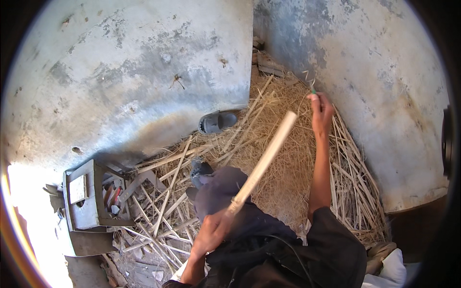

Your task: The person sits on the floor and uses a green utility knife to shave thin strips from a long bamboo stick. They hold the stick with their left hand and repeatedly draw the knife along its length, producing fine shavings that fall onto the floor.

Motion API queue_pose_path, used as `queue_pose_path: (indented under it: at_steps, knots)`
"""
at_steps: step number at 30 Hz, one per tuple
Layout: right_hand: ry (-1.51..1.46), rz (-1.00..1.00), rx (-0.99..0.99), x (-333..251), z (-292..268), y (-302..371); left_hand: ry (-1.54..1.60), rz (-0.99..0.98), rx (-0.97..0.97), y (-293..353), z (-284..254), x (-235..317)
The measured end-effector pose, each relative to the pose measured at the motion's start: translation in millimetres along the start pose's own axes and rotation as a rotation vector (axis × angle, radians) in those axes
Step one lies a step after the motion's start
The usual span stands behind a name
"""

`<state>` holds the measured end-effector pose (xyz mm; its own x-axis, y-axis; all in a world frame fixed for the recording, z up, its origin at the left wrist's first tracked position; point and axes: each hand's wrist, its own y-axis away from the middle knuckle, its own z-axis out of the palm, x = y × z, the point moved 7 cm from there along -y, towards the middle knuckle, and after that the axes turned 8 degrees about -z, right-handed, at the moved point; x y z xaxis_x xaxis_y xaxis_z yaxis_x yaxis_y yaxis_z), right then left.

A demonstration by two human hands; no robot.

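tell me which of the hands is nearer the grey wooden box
Left. The left hand grips a pale cane stick just right of the grey wooden box; the right hand is raised far across.

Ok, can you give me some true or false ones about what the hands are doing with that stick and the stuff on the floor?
1. The left hand grips the lower end of a long pale stick. True.
2. The right hand rests flat on the floor. False: it is raised with the arm stretched out, pinching something thin and green.
3. Straw and split strips cover the floor in the corner. True.
4. A grey slipper lies near the wall. True.
5. The grey wooden box is on the person's right. False: it sits to the left.
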<state>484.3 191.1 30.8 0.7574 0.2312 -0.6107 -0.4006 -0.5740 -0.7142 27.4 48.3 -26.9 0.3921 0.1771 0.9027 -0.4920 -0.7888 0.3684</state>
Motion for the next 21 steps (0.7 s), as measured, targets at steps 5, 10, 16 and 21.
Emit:
queue_pose_path:
  at_steps: [5, 10, 16, 21]
  knots:
    - [-0.479, 0.234, -0.318, -34, 29, 42, 0.109, 0.007, 0.011, -5, 0, -4]
    - [-0.829, 0.305, -0.282, -67, 39, 66, 0.086, 0.009, 0.041, -4, 0, 8]
    - [-0.842, 0.155, -0.279, -100, 37, 77, 0.015, 0.03, 0.178, -2, -4, 21]
    - [-0.529, -0.144, -0.312, -131, 30, 106, -0.128, 0.074, 0.394, 2, -17, 47]
